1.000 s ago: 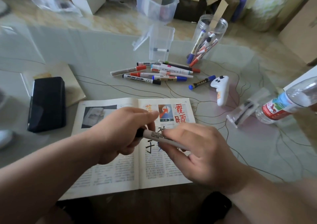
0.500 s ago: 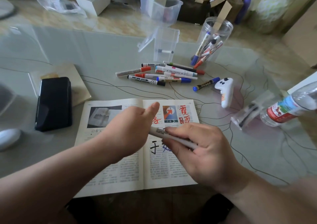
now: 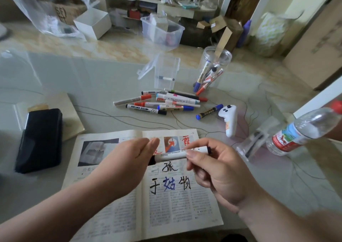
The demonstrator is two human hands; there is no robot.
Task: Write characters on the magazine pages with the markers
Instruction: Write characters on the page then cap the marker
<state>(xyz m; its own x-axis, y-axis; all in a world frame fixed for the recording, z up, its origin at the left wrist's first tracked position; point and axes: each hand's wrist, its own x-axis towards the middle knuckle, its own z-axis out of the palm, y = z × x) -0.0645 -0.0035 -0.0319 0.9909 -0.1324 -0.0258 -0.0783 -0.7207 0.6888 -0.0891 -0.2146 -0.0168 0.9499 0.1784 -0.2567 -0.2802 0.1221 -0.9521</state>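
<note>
View: head camera, looking down on a pale green glass-topped table (image 3: 92, 86).
Magazine: the open printed magazine (image 3: 185, 212) lies flat at 6 o'clock on the table, its spine pointing to 12.
Writing: black and blue handwritten characters (image 3: 170, 183) sit on the right page, and red handwritten characters (image 3: 187, 140) are at that page's 12 o'clock edge.
Right hand: the right hand (image 3: 220, 173) hovers over the right page. Its thumb and fingertips curl round the white-barrelled marker (image 3: 175, 154), pinching it near its 3 o'clock end.
Marker: it is held almost level above the page, dark at both ends, and its 9 o'clock end meets the left hand.
Left hand: the left hand (image 3: 127, 167) is over the spine, thumb and forefinger stretched towards 1 o'clock (the other fingers are hidden, so whether they grip the marker's black end cannot be told).
Loose markers: a heap of red-, blue- and black-capped markers (image 3: 162, 101) lies at 12 o'clock from the magazine.
Jar: a clear round plastic jar (image 3: 212, 69) at 1 o'clock holds more markers.
Box: a small clear plastic box (image 3: 166, 73), lid open, holds one marker.
Bottle: a clear water bottle with a red label (image 3: 303, 128) is at 3 o'clock.
Case: a black rectangular case (image 3: 39, 140) lies at 9 o'clock.
</note>
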